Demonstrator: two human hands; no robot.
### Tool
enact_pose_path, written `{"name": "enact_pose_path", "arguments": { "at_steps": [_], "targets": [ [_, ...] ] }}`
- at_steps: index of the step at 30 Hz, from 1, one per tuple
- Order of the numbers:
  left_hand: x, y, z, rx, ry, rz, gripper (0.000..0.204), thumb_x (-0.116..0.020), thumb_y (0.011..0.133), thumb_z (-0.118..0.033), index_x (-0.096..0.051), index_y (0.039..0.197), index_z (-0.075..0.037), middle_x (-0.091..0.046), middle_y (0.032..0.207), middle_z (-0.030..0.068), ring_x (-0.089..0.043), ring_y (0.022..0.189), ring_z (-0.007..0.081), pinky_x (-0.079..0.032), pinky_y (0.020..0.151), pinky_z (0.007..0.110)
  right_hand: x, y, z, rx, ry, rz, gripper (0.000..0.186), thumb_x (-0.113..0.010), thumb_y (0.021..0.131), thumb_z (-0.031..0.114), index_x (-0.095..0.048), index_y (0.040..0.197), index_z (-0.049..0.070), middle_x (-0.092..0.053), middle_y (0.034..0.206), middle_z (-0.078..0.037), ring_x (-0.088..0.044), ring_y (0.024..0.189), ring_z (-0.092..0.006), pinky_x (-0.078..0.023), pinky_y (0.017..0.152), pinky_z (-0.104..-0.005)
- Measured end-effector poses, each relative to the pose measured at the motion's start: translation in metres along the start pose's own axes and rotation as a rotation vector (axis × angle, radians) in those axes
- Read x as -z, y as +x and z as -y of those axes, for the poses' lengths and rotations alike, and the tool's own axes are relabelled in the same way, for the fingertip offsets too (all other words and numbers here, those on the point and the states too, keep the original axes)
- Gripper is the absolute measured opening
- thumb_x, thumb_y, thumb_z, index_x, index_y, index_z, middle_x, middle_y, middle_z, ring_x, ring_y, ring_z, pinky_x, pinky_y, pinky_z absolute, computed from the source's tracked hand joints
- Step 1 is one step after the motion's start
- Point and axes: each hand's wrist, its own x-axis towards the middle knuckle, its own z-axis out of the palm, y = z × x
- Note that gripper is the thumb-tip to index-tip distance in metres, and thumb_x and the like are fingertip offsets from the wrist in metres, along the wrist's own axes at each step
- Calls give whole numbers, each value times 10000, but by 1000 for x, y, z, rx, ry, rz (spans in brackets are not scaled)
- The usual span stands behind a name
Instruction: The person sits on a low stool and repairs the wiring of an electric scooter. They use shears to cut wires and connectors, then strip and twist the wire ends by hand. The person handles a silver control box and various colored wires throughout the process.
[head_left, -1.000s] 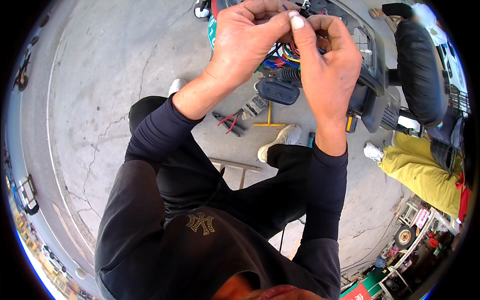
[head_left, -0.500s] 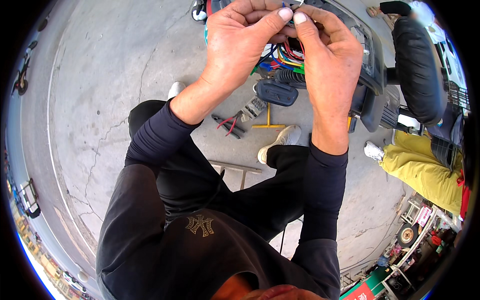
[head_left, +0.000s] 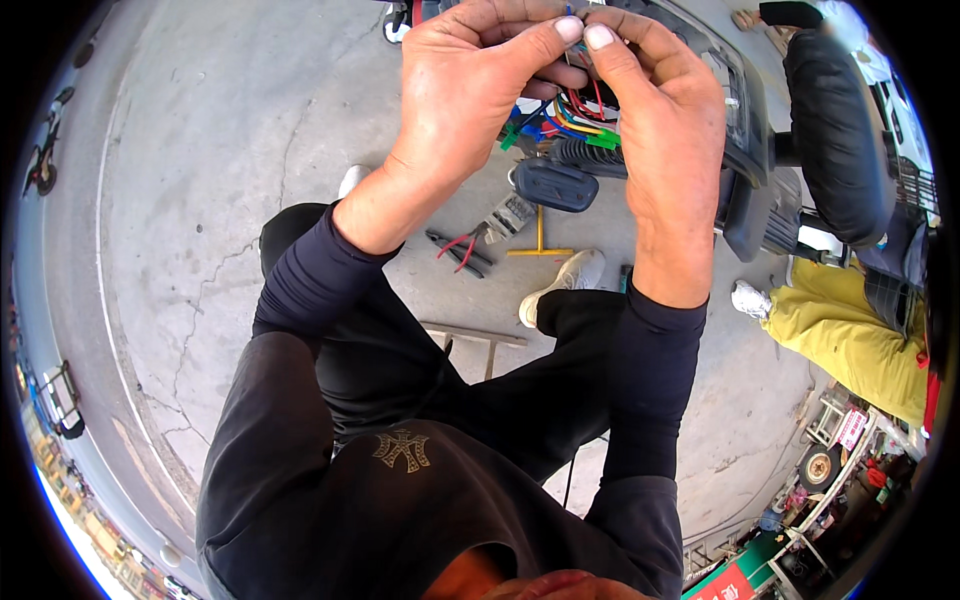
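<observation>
Both my hands meet at the top of the view, in front of an electric vehicle (head_left: 742, 105) with a dark body. My left hand (head_left: 452, 100) is closed in a pinch, thumb against fingers, on a thin wire; a bit of blue (head_left: 569, 10) shows at its fingertips. Close beside it, my right hand (head_left: 668, 130) pinches at the wires too, its thumb tip nearly touching the left thumb. Below the fingers hangs a bundle of coloured wires (head_left: 574, 118) with a green connector (head_left: 604, 140). The exact wire ends are mostly hidden by my fingers.
A dark pedal (head_left: 556, 187) juts out below the wires. On the concrete lie red-handled pliers (head_left: 462, 254), a grey box of small parts (head_left: 509, 217) and a yellow metal bar (head_left: 540, 248). A black seat (head_left: 835, 140) and a person in yellow trousers (head_left: 850, 330) are at right.
My left hand has shifted slightly left, and the right wrist has moved a little right. More of the wires and the green connector shows between them. Both hands keep their pinch.
</observation>
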Motion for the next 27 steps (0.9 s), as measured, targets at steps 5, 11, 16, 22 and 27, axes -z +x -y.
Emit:
{"name": "enact_pose_path", "arguments": {
  "at_steps": [5,11,16,22,27],
  "targets": [
    [0,1,-1,17,-52,27,166,-690,939,-89,-699,1050,35,-725,858,71,-674,676,95,-523,587,204,-4,0,2,31,-37,-3,82,-601,972,33,-651,972,-34,-661,816,-22,-610,682,-62,-500,622,-199],
    [2,1,4,-11,-83,43,187,-667,952,-80,-679,1098,36,-726,895,76,-681,681,107,-531,579,214,0,0,-15,294,-463,-69,138,-632,974,114,-657,1003,-19,-658,834,-6,-560,741,-44,-462,659,-216],
    [-2,1,1,17,-63,21,173,-647,957,-67,-680,1087,42,-718,895,77,-681,688,117,-538,584,223,-8,-4,-16,426,-633,-149,134,-626,982,125,-671,1021,5,-671,801,-24,-561,714,-59,-466,653,-230],
    [3,1,5,-14,13,2,170,-639,955,-57,-684,1083,46,-717,892,74,-673,719,101,-548,605,227,-9,-7,-12,417,-739,-130,163,-648,968,146,-679,1022,-5,-686,788,-56,-575,687,-80,-482,656,-250],
    [2,0,8,-46,73,-15,156,-645,950,-50,-683,1074,38,-716,888,59,-663,725,84,-544,616,213,-4,-5,-6,346,-731,-93,182,-649,958,148,-685,1018,-20,-699,810,-70,-597,712,-87,-494,681,-256]
  ]
}}
